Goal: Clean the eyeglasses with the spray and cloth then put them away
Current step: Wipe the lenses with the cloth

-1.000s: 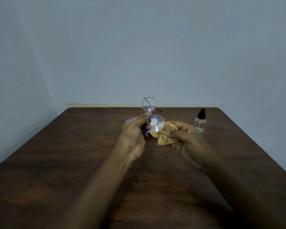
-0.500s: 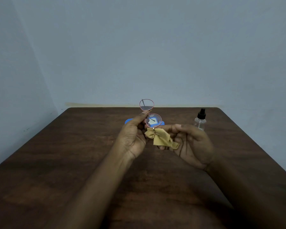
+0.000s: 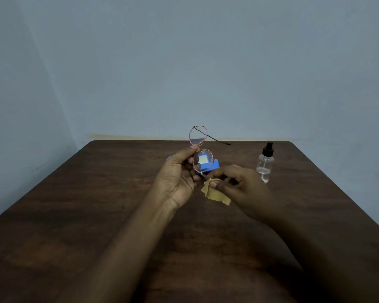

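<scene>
Pinched at the bridge in left hand (image 3: 177, 178), between thumb and curled fingertips: glasses (image 3: 203, 160). Held up off the table (image 3: 96, 204) and stood on end, one lens above the fingertips, the other just right of the palm. Long axis near upright, leaning slightly. One temple unfolded, running from the upper lens out to the right and away.

Gripped in right hand (image 3: 242, 184), between thumb and forefinger: cloth (image 3: 216, 193), most of it hanging below the thumb. Sitting just right of left hand and a little lower, close beside it. Cloth's top corner right at the lower lens's bottom rim, by the hinge there; touching or just short of it, cannot tell.

Probably mid-wipe, working that lower lens or its hinge. For the next rub: lens lying up and left from right hand, so cloth to travel upward along the glasses' long axis, with left hand steadying. Right hand the nearer to the lens face, left taken up as holder. Thin wire frame, so likely light pressure only, for fear of bending at the bridge.

Blue case (image 3: 214, 166), by the look of it, on the table just beyond both hands, partly seen through the lower lens. Spray (image 3: 265, 165) upright beyond and to the right of right hand, apart from it. Putting away not yet begun.
</scene>
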`<state>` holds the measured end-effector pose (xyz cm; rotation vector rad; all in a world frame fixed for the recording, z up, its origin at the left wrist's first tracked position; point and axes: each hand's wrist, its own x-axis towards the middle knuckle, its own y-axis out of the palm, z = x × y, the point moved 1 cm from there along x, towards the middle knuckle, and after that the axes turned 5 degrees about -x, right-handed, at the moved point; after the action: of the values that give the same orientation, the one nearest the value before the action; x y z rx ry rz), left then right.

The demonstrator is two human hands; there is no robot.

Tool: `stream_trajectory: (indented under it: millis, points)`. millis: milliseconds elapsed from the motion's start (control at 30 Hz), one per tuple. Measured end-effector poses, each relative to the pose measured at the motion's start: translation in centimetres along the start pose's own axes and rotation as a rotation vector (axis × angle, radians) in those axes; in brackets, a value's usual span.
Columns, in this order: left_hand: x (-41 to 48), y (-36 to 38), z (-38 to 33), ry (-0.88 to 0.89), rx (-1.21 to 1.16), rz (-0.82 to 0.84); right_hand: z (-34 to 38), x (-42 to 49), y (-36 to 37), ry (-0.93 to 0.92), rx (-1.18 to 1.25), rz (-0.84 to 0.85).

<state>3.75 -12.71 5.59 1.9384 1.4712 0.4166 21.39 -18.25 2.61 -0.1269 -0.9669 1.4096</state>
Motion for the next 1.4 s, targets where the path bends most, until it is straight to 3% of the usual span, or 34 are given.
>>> stream_trajectory:
  millis: [100, 233, 467, 700, 900, 1100, 1400]
  points:
    - [0.2, -0.4, -0.6, 0.002, 0.000, -0.038, -0.2, 0.2, -0.5, -0.007, -0.132, 0.024]
    - [0.2, -0.1, -0.6, 0.044, 0.050, -0.042, -0.3, 0.3, -1.1, -0.013, -0.105, -0.077]
    - [-1.0, 0.9, 1.1, 0.121, 0.066, 0.108, 0.3, 0.6, -0.6, 0.023, 0.473, -0.195]
    - [-1.6, 1.8, 3.4, 0.296, 0.211, 0.154, -0.7, 0.5, 0.6, 0.091, 0.700, -0.145]
    - [-1.5, 1.5, 2.7, 0.339, 0.231, 0.056, 0.0, 0.3, 0.9, 0.086, 0.608, -0.087]
    - [-1.8, 1.4, 0.5, 0.362, 0.089, 0.001, 0.1, 0.1, 1.5, 0.115, 0.434, -0.007]
    - [-1.4, 0.8, -1.1, 0.490, 0.172, -0.051, 0.0, 0.5, 0.3, 0.082, -0.186, 0.148]
